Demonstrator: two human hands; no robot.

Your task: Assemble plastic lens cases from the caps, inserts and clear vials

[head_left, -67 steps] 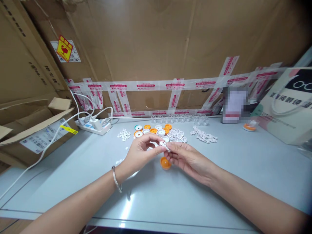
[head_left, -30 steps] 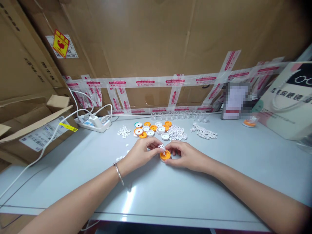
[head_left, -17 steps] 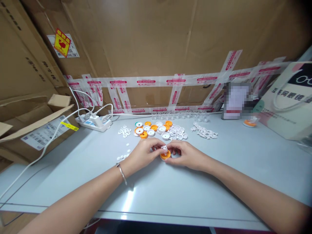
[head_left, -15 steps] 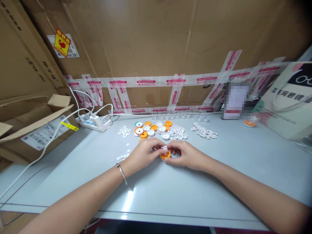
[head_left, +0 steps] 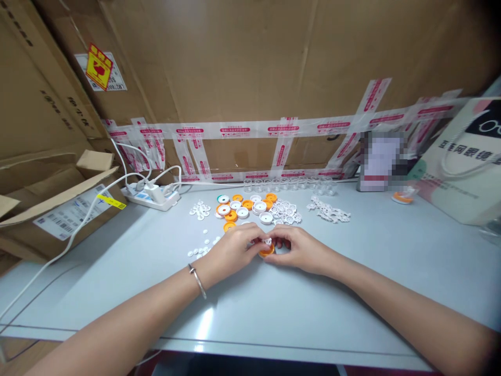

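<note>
An orange round cup (head_left: 267, 253) is between my two hands over the grey table. My right hand (head_left: 295, 247) pinches the cup's right side, with its fingers curled behind it. At the cup's opening is a small white piece (head_left: 267, 241), held by the fingertips of my left hand (head_left: 245, 245); those fingers hide part of it. Just beyond my hands lie orange rings (head_left: 230, 215) and white round cups (head_left: 266, 218). A pile of white lattice pieces (head_left: 286, 212) sits to their right.
Small white discs (head_left: 200, 210) lie at the left, clear cups (head_left: 289, 185) along the back. More white pieces (head_left: 329, 210), a phone (head_left: 378, 162) and a paper bag (head_left: 462, 162) are to the right. A power strip (head_left: 156, 198) and open carton (head_left: 58, 209) stand left.
My left hand has shifted slightly right and down over the orange cup. The white piece sits lower and is more covered by its fingers.
</note>
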